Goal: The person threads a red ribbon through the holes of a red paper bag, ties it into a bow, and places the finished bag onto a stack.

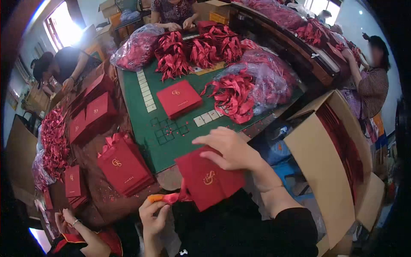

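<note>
A red paper gift bag with a gold logo lies tilted in front of me, over my dark clothing. My left hand is closed in a pinch on a red ribbon that runs to the bag's left side. An orange cover sits on one of its fingers. Above the bag's far edge, my right hand is open, thumb and fingers apart. Its thumb lies over the bag's face; whether the palm presses on the bag is hidden. Beyond it, a stack of red bags rests on the green table mat.
Bundled red ribbons in clear plastic lie on the table. More red bags are stacked on the brown cloth at left. An open cardboard box holding red bags stands at right, beside a blue stool. Several people work around.
</note>
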The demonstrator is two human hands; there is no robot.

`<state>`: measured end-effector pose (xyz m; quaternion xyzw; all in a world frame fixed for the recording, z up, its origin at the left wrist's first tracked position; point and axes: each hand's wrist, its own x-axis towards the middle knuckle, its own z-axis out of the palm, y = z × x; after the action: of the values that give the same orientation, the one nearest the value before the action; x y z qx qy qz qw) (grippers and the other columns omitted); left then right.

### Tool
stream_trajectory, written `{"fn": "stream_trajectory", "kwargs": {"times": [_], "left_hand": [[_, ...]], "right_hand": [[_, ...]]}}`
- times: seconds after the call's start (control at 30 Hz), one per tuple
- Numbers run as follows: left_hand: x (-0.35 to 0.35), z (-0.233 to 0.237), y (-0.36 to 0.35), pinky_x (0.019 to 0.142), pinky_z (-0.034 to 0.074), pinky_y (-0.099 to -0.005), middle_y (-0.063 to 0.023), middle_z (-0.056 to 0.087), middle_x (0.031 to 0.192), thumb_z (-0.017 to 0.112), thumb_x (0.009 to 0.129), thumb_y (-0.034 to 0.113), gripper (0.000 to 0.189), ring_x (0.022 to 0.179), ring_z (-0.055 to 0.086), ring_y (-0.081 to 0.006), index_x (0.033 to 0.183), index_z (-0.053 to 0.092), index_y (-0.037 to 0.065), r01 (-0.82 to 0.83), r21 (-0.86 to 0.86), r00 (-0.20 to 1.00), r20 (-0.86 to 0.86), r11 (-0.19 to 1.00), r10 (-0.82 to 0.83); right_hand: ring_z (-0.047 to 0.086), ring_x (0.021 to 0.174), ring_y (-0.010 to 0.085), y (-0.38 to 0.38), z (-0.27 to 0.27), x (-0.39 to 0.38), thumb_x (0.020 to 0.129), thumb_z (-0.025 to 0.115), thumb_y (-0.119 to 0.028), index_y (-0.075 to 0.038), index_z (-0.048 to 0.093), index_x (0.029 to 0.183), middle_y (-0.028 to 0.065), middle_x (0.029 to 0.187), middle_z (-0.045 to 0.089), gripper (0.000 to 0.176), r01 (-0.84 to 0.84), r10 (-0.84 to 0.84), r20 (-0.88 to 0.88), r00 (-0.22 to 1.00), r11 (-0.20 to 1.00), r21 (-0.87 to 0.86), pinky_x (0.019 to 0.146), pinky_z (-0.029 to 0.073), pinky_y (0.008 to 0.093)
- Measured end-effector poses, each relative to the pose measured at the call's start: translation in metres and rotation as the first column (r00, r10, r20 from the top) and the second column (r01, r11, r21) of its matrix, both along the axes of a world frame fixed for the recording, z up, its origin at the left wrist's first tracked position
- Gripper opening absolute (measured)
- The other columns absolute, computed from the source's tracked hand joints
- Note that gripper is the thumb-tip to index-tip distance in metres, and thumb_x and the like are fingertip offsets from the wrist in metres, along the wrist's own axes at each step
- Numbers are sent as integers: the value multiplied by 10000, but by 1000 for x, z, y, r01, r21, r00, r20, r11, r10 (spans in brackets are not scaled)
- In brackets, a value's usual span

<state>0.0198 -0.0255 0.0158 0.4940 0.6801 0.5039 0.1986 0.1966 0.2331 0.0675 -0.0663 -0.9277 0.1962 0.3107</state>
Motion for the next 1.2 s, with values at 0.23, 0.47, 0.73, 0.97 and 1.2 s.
{"fn": "stream_trajectory", "kwargs": {"times": [0.23, 0.47, 0.73, 0.97, 1.2], "left_hand": [[-5, -31, 8, 723, 473, -283, -115, 647, 814, 639, 830, 15, 64, 784, 622, -194, 841, 685, -28, -298, 11, 954, -15, 954, 298], [1, -28, 14, 945, 386, -361, -176, 502, 1190, 634, 864, 56, 232, 1108, 492, -302, 1095, 639, 39, -603, 147, 716, -333, 784, 614], [47, -62, 85, 971, 385, -467, -212, 495, 1287, 638, 844, 185, 458, 1198, 461, -371, 1270, 537, 51, -264, -45, 721, -673, 963, 166], [46, -75, 90, 1019, 336, -514, -313, 287, 1428, 693, 812, 206, 711, 1250, 372, -473, 1415, 353, 46, -289, -114, 837, -512, 950, 193], [50, -66, 78, 1089, 240, -497, -289, 210, 1482, 737, 785, 185, 899, 1349, 245, -455, 1480, 187, 36, -260, -194, 885, -441, 946, 153]], "right_hand": [[543, 870, 268, 123, -110, -78, 790, 645, -197, -115, 670, 868, 62, 908, 580, 116, 317, -342, 27, 939, 894, 317, 744, 421, 402], [627, 827, 318, 219, -132, -67, 731, 583, -115, -64, 678, 779, 148, 860, 632, 119, 464, -697, 201, 688, 636, 617, 679, 524, 436], [566, 914, 131, 265, -42, -49, 853, 698, -274, 4, 668, 1045, 56, 985, 664, 339, 205, -712, -410, 570, 606, -769, 817, 430, 287], [587, 859, 132, 144, 128, 19, 864, 673, -196, 3, 645, 1026, 67, 941, 649, 258, -112, -261, -841, 474, 929, -352, 768, 457, 278], [609, 803, 133, 7, 125, 65, 876, 648, -118, 2, 622, 1007, 77, 897, 633, 180, -528, 5, -801, 599, 755, -390, 719, 483, 268]]}}
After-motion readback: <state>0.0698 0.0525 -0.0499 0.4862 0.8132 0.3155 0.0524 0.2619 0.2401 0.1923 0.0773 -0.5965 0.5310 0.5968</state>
